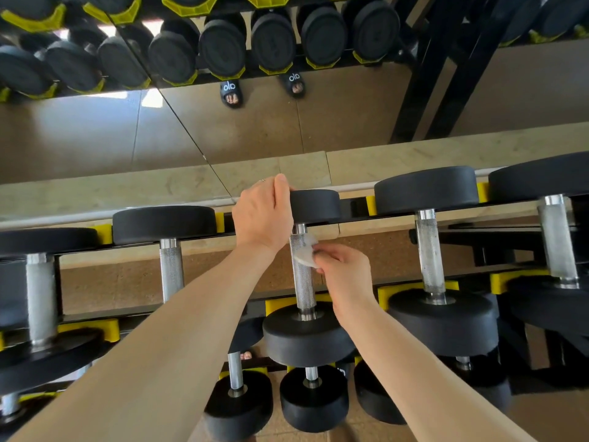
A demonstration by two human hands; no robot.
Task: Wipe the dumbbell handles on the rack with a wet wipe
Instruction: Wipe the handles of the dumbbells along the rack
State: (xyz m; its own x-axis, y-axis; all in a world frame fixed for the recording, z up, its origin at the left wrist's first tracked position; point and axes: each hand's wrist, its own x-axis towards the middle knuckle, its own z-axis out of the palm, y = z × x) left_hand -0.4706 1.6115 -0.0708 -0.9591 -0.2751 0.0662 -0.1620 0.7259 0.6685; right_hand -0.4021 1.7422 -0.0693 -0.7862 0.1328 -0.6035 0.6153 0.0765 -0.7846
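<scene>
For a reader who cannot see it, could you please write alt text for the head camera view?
A person's right hand presses a white wet wipe against the knurled metal handle of a black dumbbell on a rack, while the left hand grips its far weight head. More dumbbells sit alongside; a mirror stands behind.

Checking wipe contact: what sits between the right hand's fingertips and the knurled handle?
In the head view, only the wet wipe, pinched by the right hand against the dumbbell handle.

two hands (pixel 263 215), one wet wipe (pixel 305 254), five dumbbells (pixel 304 279) on the top rack row.
</scene>
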